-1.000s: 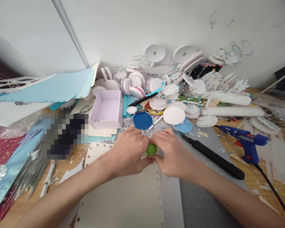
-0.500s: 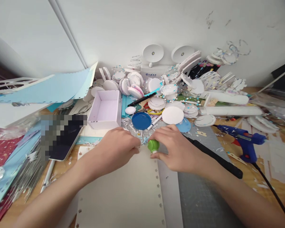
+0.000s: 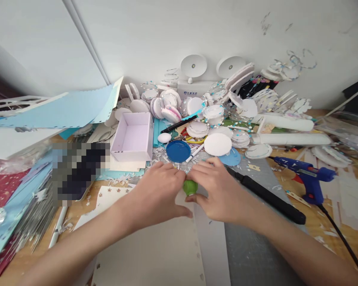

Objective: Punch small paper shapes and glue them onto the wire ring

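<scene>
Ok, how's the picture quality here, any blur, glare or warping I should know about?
Head view: wide-angle warping bends the wall strip and stretches the forearms at the bottom; light is soft and even, faint shadows under the left hand and right hand; no strong glare; the green punch between them is sharp; a pixelated block masks something at left.

Wooden table, buried in clutter. Grey mat near right, cream sheet near centre. Glue gun right, paper stacks left.
</scene>
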`<action>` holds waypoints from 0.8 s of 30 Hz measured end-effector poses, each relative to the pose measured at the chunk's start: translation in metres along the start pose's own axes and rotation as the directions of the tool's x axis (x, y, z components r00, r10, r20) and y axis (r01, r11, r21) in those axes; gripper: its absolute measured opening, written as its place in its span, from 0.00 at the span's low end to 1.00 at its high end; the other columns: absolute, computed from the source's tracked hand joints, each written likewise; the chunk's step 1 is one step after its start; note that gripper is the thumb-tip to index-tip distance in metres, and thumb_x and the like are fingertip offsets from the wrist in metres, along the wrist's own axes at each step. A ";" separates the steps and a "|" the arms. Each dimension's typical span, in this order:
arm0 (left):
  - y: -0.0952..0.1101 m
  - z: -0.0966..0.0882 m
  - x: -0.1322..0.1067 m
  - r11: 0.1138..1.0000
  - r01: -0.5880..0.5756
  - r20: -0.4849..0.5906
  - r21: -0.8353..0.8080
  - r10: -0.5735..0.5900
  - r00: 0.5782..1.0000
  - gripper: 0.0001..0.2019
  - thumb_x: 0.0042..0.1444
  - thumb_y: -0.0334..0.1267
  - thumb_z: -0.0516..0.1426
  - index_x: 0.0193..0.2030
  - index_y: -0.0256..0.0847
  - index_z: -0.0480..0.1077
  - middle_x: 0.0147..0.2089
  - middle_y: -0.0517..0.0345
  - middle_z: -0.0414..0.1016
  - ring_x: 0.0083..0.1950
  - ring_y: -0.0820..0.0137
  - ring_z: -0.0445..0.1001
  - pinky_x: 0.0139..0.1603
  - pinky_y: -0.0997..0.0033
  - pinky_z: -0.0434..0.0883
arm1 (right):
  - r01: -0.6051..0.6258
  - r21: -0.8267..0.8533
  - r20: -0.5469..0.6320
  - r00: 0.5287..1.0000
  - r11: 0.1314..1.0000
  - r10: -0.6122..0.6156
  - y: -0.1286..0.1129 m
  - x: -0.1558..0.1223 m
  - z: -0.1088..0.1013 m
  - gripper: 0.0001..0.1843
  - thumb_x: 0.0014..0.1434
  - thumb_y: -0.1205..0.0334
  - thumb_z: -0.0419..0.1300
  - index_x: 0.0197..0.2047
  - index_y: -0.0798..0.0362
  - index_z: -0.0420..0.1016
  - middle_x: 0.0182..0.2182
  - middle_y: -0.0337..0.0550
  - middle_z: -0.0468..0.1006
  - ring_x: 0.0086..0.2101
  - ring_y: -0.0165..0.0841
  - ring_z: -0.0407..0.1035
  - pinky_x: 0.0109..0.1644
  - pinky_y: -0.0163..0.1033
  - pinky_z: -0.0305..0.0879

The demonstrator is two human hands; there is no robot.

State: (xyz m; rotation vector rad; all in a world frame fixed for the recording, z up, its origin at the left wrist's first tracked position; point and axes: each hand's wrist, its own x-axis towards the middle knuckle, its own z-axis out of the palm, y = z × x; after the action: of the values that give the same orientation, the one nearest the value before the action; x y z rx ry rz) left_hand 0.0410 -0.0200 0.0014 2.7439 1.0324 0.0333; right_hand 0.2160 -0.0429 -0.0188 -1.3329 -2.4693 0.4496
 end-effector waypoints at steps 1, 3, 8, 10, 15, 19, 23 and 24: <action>0.002 0.004 0.002 1.000 0.011 -0.010 0.016 -0.011 1.000 0.15 0.51 0.49 0.60 0.30 0.37 0.68 0.30 0.52 0.74 0.36 0.59 0.72 0.40 0.61 0.67 | -0.007 -0.010 -0.006 1.000 1.000 0.007 -0.001 0.000 0.002 0.09 0.48 0.68 0.61 0.26 0.55 0.63 0.28 0.39 0.70 0.32 0.32 0.61 0.41 0.41 0.48; 0.005 0.011 0.006 0.999 0.016 -0.033 0.030 -0.015 0.999 0.14 0.53 0.46 0.58 0.27 0.37 0.67 0.28 0.51 0.73 0.33 0.60 0.72 0.37 0.61 0.67 | -0.017 -0.018 -0.028 0.999 1.000 0.016 -0.001 -0.001 0.005 0.09 0.45 0.71 0.60 0.24 0.55 0.60 0.26 0.39 0.69 0.31 0.32 0.59 0.40 0.41 0.48; 0.002 0.017 0.010 1.000 -0.009 -0.032 -0.017 0.008 0.999 0.13 0.54 0.46 0.56 0.28 0.37 0.67 0.28 0.50 0.74 0.33 0.59 0.72 0.36 0.61 0.67 | -0.022 0.008 -0.050 0.999 1.000 0.022 0.004 -0.001 0.009 0.10 0.45 0.71 0.59 0.24 0.54 0.58 0.25 0.38 0.67 0.29 0.31 0.59 0.40 0.41 0.49; 0.001 0.018 0.011 0.999 0.006 -0.018 -0.037 -0.006 1.000 0.13 0.54 0.46 0.57 0.29 0.37 0.68 0.30 0.50 0.75 0.34 0.59 0.73 0.37 0.61 0.67 | -0.032 0.010 -0.027 0.999 0.999 0.032 0.005 0.000 0.008 0.10 0.45 0.70 0.59 0.24 0.54 0.58 0.25 0.38 0.68 0.30 0.31 0.59 0.41 0.41 0.49; -0.004 0.018 0.012 0.990 0.065 0.088 -0.122 -0.055 0.995 0.15 0.52 0.51 0.58 0.33 0.39 0.68 0.32 0.53 0.76 0.34 0.59 0.75 0.33 0.66 0.66 | -0.049 -0.006 0.079 0.996 0.999 0.049 0.008 0.003 0.003 0.09 0.47 0.67 0.62 0.25 0.55 0.62 0.28 0.40 0.71 0.33 0.33 0.62 0.42 0.42 0.49; -0.012 0.013 0.008 0.969 0.104 0.130 -0.224 -0.076 0.989 0.11 0.54 0.42 0.59 0.42 0.43 0.70 0.37 0.57 0.78 0.37 0.62 0.76 0.31 0.72 0.65 | -0.053 0.061 0.084 0.995 0.997 0.048 0.012 0.001 -0.006 0.09 0.49 0.63 0.64 0.30 0.54 0.67 0.31 0.40 0.72 0.37 0.35 0.63 0.43 0.42 0.51; -0.013 0.008 0.006 0.961 0.138 0.167 -0.240 -0.099 0.981 0.04 0.56 0.33 0.56 0.37 0.44 0.72 0.32 0.60 0.78 0.34 0.66 0.75 0.31 0.74 0.63 | -0.138 0.228 0.027 0.990 0.964 0.135 0.016 0.001 -0.019 0.08 0.52 0.62 0.63 0.35 0.53 0.69 0.33 0.40 0.72 0.37 0.33 0.64 0.41 0.39 0.55; -0.012 0.007 0.006 0.961 0.130 0.171 -0.244 -0.089 0.981 0.04 0.57 0.34 0.55 0.34 0.43 0.72 0.30 0.60 0.77 0.32 0.67 0.74 0.31 0.75 0.62 | -0.158 0.271 0.029 0.987 0.949 0.156 0.017 0.001 -0.021 0.07 0.54 0.61 0.61 0.34 0.53 0.69 0.32 0.40 0.71 0.36 0.32 0.63 0.40 0.38 0.56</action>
State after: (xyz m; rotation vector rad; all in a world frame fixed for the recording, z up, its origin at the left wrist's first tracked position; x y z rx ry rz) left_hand 0.0385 -0.0088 -0.0079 2.4132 1.0542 -0.0648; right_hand 0.2366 -0.0300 -0.0064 -1.4154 -2.2143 0.8017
